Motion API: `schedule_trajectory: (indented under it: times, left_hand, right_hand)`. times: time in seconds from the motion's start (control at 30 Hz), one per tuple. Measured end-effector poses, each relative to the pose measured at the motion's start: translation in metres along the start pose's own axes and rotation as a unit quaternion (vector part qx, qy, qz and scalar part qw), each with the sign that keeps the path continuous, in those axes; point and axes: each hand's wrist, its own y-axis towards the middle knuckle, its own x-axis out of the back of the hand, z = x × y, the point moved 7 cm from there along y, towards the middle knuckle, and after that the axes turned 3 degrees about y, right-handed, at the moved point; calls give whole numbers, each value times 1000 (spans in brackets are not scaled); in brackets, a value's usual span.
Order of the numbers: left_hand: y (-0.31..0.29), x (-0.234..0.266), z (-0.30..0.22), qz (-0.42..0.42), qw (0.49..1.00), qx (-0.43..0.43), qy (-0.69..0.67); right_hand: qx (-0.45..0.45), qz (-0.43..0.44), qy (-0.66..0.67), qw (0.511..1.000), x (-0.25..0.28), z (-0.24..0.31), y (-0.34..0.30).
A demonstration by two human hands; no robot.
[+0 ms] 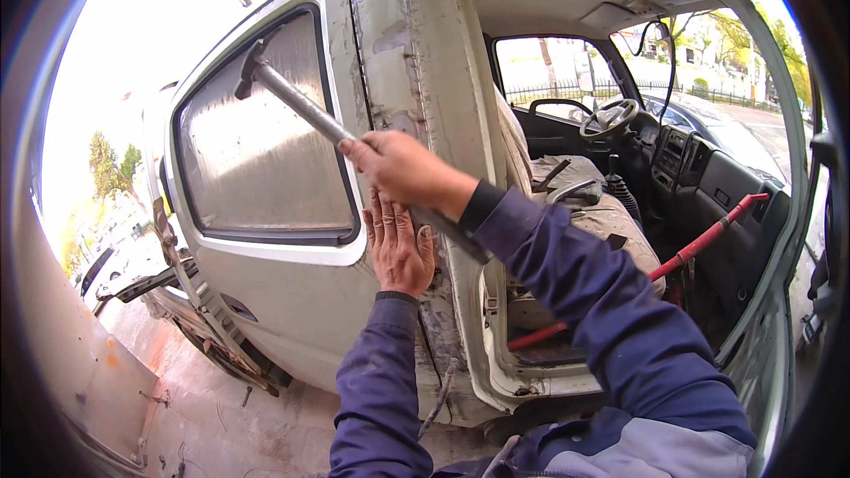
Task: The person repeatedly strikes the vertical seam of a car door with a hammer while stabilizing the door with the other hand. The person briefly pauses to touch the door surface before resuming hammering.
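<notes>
Dark-blue jacket (642,451), right hand (403,173) clamped around hammer (305,106), left hand (403,257) flat on cab (310,301), red bar (704,248) across doorway (540,388)

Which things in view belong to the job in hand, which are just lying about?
In use:
- hammer, gripped in the right hand
- body pillar, with the left hand laid on it

Seemingly just lying about:
- red bar by the seat
- small dark piece on the ground

We tag wrinkled navy sleeves (620,327), dark cuffs (482,204), navy jacket front (567,444) with light grey panel (668,451); left hand (404,255), right hand (409,173) bare.
</notes>
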Motion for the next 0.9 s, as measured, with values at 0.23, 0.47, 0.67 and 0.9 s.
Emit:
schedule_trajectory:
  times: [0.23,0.47,0.67,0.9]
  left_hand:
    - [-3,-4,10,36,998,48,-30]
    - [2,2,4,48,998,43,-8]
    - [2,0,2,51,998,45,-6]
    - [2,4,2,35,999,29,-8]
  right_hand:
    - [6,-197,401,894,42,6,-8]
    - [4,-233,431,872,87,-7,11]
    - [-1,-261,367,893,122,0,-11]
    - [23,-234,428,873,106,5,2]
